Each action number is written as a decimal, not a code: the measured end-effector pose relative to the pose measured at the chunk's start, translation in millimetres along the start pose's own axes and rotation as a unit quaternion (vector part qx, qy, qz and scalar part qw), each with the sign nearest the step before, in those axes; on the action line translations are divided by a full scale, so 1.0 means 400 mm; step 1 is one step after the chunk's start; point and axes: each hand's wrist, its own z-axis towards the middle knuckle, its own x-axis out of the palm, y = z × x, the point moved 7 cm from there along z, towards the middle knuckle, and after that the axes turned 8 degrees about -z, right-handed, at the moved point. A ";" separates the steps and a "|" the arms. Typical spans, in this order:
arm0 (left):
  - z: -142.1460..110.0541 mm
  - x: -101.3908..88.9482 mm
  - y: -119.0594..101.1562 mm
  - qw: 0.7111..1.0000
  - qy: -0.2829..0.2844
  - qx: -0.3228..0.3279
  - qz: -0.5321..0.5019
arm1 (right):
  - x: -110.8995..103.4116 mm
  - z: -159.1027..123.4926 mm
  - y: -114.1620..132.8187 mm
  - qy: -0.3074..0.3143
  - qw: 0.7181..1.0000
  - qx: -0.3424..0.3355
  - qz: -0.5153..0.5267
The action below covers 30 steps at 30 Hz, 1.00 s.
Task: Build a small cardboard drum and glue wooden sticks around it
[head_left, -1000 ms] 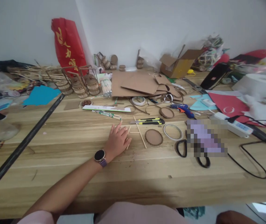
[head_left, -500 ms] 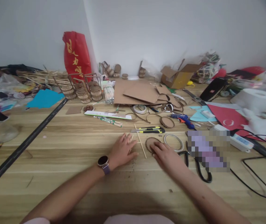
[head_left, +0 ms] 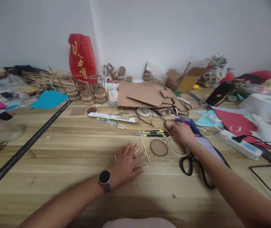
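My left hand (head_left: 127, 164) lies flat with fingers spread over a loose group of short wooden sticks (head_left: 139, 152), partly covering them. Farther out, my right hand (head_left: 182, 133) has its fingers bent onto the near edge of a round cardboard piece with a ridged rim (head_left: 167, 123), beside the blue hot glue gun (head_left: 192, 126). Between the hands a second cardboard disc with a corrugated rim (head_left: 158, 148) lies flat, with a roll of tape (head_left: 176, 147) to its right. A long thin stick (head_left: 145, 151) and a yellow-black utility knife (head_left: 153, 133) lie just beyond.
Cardboard sheets (head_left: 142, 96) and curled strips lie at the back. Small woven baskets with handles (head_left: 87, 96) stand at the back left by a red bag (head_left: 82, 57). To the right are a phone (head_left: 208, 146), black-handled scissors (head_left: 187, 166) and a power strip (head_left: 242, 146) with cables.
My right hand has left the near cardboard disc and moved forward to the farther round piece. My left hand has shifted slightly toward me, and more short sticks show under it.
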 end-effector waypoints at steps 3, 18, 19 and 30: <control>0.031 -0.002 0.002 1.000 -0.005 -0.009 0.010 | -0.015 -0.013 0.013 -0.019 1.000 -0.009 -0.002; 0.096 -0.015 -0.015 0.995 -0.066 0.070 0.038 | -0.169 -0.383 0.258 -0.151 0.955 -0.243 0.078; 0.098 -0.012 -0.015 0.994 -0.063 0.075 0.038 | -0.165 -0.402 0.276 -0.152 0.953 -0.251 0.076; 0.107 -0.076 0.062 0.991 -0.130 -0.003 0.029 | -0.130 -0.438 0.338 -0.161 0.915 -0.347 0.131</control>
